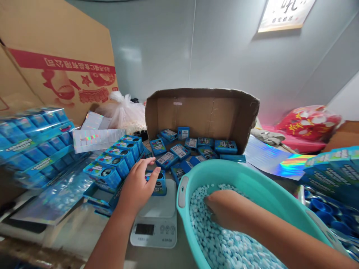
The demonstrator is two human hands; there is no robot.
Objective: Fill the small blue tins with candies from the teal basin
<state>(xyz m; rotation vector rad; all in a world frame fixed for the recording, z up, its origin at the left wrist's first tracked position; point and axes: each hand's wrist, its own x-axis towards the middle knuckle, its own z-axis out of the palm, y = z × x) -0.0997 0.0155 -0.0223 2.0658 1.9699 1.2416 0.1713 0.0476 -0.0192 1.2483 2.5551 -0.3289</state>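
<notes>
My left hand (138,183) is beside a small blue candy box (160,186) on a white kitchen scale (157,220). Its thumb and fingers are apart, the thumb overlapping the box in view; whether it touches is unclear. Inside a turquoise basin (238,172), my right hand (221,203) reaches down into pale blue candies (230,243). Its fingertips are hidden among them. Left of the scale, several blue candy boxes (112,164) stand in a row in a display tray (98,194).
Behind the scale, a tipped cardboard carton (202,108) has several loose blue boxes at its mouth. Wrapped packs of boxes (36,142) stand at left, before a large carton (61,48). More blue packs (333,168) are at right, near a red bag (308,123).
</notes>
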